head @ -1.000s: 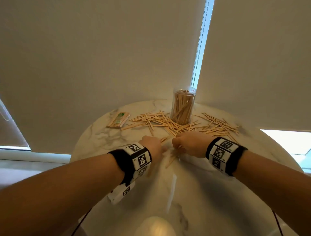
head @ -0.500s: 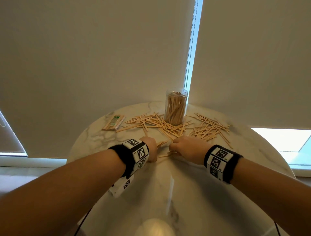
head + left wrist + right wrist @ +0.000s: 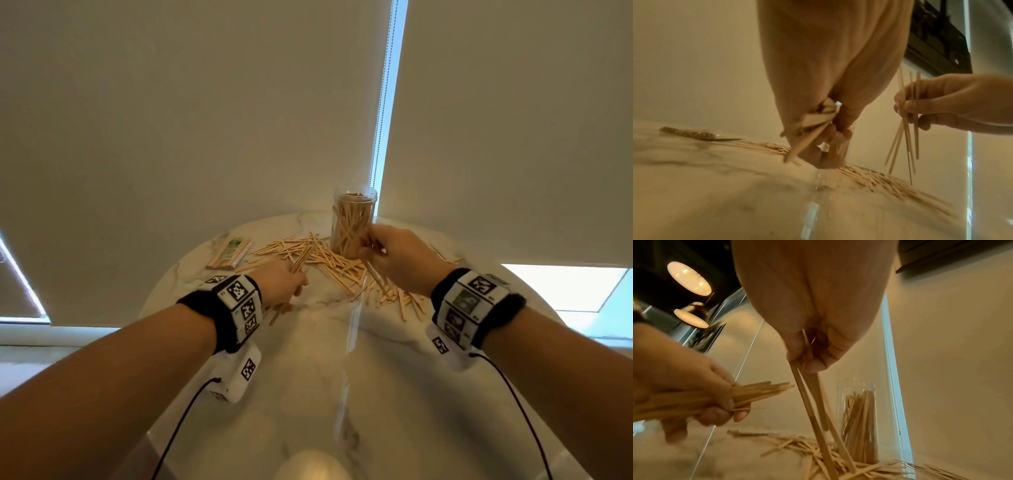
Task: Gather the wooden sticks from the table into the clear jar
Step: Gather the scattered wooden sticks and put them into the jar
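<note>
The clear jar (image 3: pixel 352 222) stands at the far side of the round marble table (image 3: pixel 308 377), partly filled with upright wooden sticks. Loose wooden sticks (image 3: pixel 329 263) lie scattered in front of it and to both sides. My left hand (image 3: pixel 284 284) grips a thick bundle of sticks (image 3: pixel 748 397) just above the tabletop, left of the jar. My right hand (image 3: pixel 394 257) is raised beside the jar's right side and pinches a few sticks (image 3: pixel 818 418) that hang point-down towards the pile. The jar (image 3: pixel 859 418) also shows behind those sticks in the right wrist view.
A wrapped packet of sticks (image 3: pixel 229 253) lies at the far left of the table. Roller blinds hang close behind the table. Cables run from both wrist units towards me across the near part of the table.
Both hands were low at the near edge of the pile, knuckles close together. Now the right hand has lifted towards the jar with a few sticks; the left has shifted left holding a bundle.
</note>
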{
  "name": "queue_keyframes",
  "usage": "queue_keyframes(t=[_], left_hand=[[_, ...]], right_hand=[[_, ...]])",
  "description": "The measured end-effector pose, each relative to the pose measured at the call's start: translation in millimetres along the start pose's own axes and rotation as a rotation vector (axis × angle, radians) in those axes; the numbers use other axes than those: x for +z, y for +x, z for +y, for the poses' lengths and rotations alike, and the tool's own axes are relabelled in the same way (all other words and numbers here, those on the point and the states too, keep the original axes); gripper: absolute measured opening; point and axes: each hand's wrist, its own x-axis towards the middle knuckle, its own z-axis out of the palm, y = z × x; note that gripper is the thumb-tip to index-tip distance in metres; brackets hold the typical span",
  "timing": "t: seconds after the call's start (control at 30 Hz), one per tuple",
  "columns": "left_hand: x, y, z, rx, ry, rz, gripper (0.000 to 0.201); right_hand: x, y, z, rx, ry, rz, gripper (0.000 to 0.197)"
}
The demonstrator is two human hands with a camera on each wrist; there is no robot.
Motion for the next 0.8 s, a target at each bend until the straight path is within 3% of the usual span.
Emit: queue_keyframes(t=[0.23,0.37,0.43,0.67,0.8], left_hand=[[14,-7,23,0.087,-0.477,0.014,0.014],[26,-6,31,0.307,-0.317,0.105,0.025],[30,-7,36,0.359,-0.267,0.079,0.036],[50,-15,44,0.395,-0.559,0.045,0.043],[52,-20,46,0.406,-0.633,-0.064,0.044]], right_hand=[[-9,9,-10,0.077,0.318,0.065,0.010],[-4,11,-14,0.090,0.458,0.035,0.014],[1,12,-16,0.100,0.506,0.010,0.016],[5,6,-24,0.146,0.878,0.008,0.024],[7,5,-27,0.153,0.765,0.058,0.018]])
